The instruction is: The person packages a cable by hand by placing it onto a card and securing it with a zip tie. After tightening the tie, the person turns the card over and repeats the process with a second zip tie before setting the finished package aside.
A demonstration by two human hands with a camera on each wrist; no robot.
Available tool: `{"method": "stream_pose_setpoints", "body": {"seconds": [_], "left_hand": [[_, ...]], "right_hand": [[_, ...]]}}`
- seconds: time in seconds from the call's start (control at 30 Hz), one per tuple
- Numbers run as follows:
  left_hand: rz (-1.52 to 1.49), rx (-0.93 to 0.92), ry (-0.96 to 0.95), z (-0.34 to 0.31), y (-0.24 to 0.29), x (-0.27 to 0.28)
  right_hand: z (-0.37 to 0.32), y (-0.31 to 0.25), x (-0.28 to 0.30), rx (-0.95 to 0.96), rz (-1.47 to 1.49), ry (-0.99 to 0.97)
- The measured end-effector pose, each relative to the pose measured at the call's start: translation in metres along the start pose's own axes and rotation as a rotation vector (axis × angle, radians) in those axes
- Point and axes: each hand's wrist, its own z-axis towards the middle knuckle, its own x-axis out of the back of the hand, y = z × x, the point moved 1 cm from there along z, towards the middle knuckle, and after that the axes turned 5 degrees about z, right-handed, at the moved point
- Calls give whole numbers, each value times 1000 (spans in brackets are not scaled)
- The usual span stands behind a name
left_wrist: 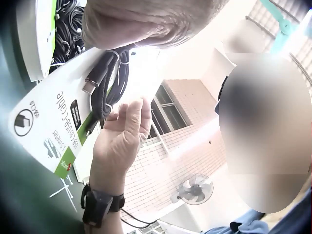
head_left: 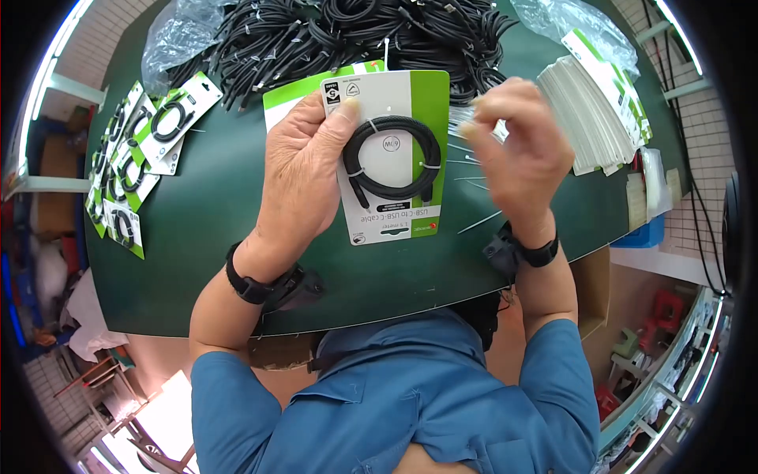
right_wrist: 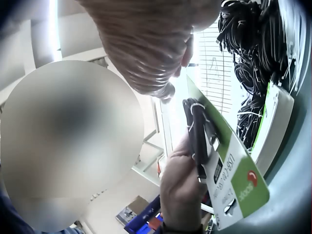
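**Left hand** (head_left: 304, 170): gripping a white-and-green cardboard backing card (head_left: 391, 209) by its left edge. The thumb is lying across the printed face and the other fingers are curling behind. The hand is holding the card raised over the middle of the dark green table (head_left: 205, 213).

**Coiled black braided cable** (head_left: 392, 158): sitting as a ring on the card's face, with small white loops (head_left: 357, 172) binding it at several points on its rim.

**Right hand** (head_left: 521, 150): hovering just beside the card's right edge, its fingertips bunching together. Motion blur is smearing them. They are possibly pinching something thin, but whether the hand is holding anything cannot be told.

**Loose thin white plastic ties** (head_left: 474, 186): lying scattered on the table beneath the right hand.

**Second green-and-white card** (head_left: 296, 99): lying flat on the table, showing behind the held card's upper left corner.

**Heap of bundled black cables** (head_left: 355, 35): piling up at the table's far edge, with clear plastic bags (head_left: 178, 31) beside it.

**Stack of blank white cards** (head_left: 588, 118): fanning out at the right side of the table.

**Finished carded cables** (head_left: 130, 166): overlapping in a row along the table's left edge.
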Motion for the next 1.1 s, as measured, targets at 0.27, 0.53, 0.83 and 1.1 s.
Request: {"method": "stream_pose_setpoints", "body": {"seconds": [0.27, 0.53, 0.83, 1.1], "left_hand": [[-91, 75, 29, -1, -10, 1], [-62, 110, -27, -5, -13, 3], [76, 5, -142, -13, -2, -4], [-122, 61, -54, -5, -8, 4]], "right_hand": [[-8, -3, -28, 384, -522, -440], [-8, -4, -28, 398, -566, -425], [-5, -8, -27, 409, -550, -338], [-14, -17, -29, 450, -501, -380]]}}
